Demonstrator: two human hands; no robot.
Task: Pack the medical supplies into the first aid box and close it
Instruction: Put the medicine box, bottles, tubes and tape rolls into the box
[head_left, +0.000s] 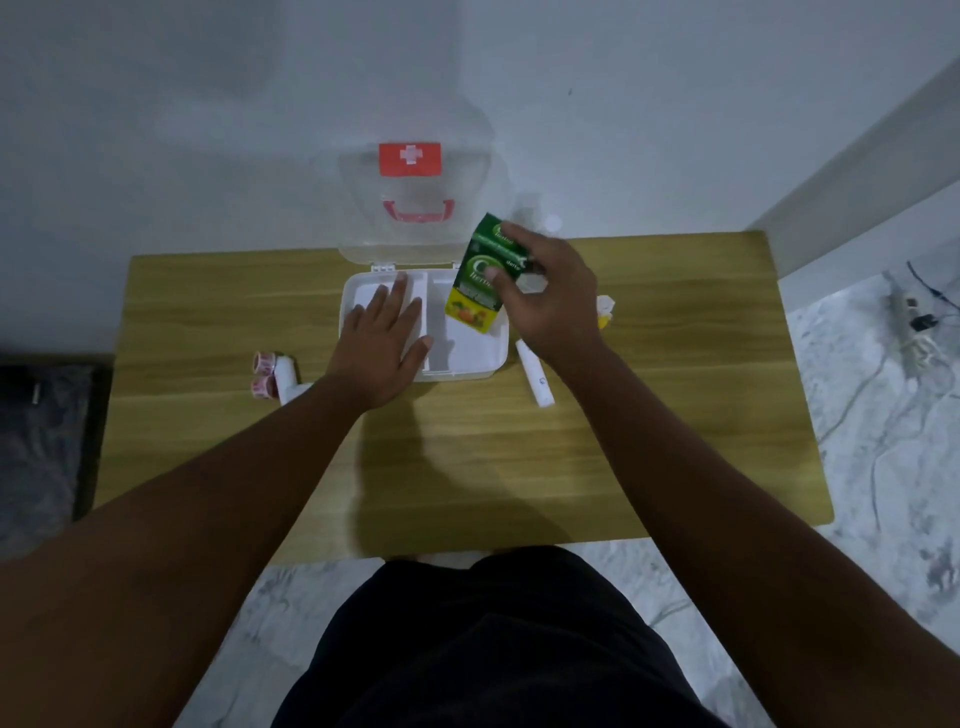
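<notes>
The white first aid box stands open at the far middle of the wooden table. Its clear lid leans back against the wall, showing a red cross label and a red handle. My left hand lies flat, fingers spread, over the box's left compartment. My right hand holds a green and yellow packet tilted above the right compartment. A white tube lies just right of the box. Pink tape rolls and a white piece lie to its left.
A yellow and white item sits behind my right hand, partly hidden. A small white item shows under my right fingers. The wall rises right behind the table. Cables and a power strip lie on the marble floor at right.
</notes>
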